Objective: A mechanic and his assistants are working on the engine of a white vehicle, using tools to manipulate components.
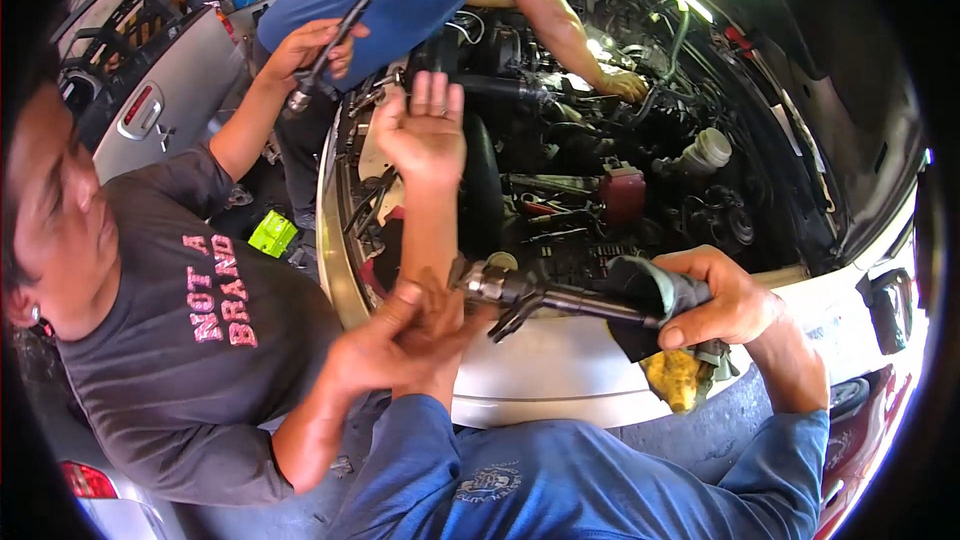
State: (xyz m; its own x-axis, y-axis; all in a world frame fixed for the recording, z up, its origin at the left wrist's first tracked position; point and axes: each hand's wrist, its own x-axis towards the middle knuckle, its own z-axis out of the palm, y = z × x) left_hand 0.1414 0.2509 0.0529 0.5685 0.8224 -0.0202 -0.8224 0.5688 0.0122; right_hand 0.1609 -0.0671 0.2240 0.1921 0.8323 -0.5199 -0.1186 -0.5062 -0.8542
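My right hand (pixel 725 295) is closed around a metal fuel injector (pixel 590 305) with a dark grey-green rag (pixel 650 285) wrapped about its shaft. The injector lies nearly level above the car's front edge, its thick end pointing left. My left hand (pixel 425 130) is raised over the engine bay's edge, palm showing, fingers stretched out and nothing in it. A co-worker's hand (pixel 385 345) reaches across my left forearm, at the injector's thick end; whether it touches is unclear. That person's other hand (pixel 305 50) holds up a second injector (pixel 335 45).
Before me is an open engine bay (pixel 570 150) with hoses, a white-capped reservoir (pixel 708 148) and a reddish box (pixel 622 195). Another person in blue (pixel 400 0) leans in from the far side. Yellow cloth (pixel 672 380) hangs below my right hand. A bright green box (pixel 272 233) lies left.
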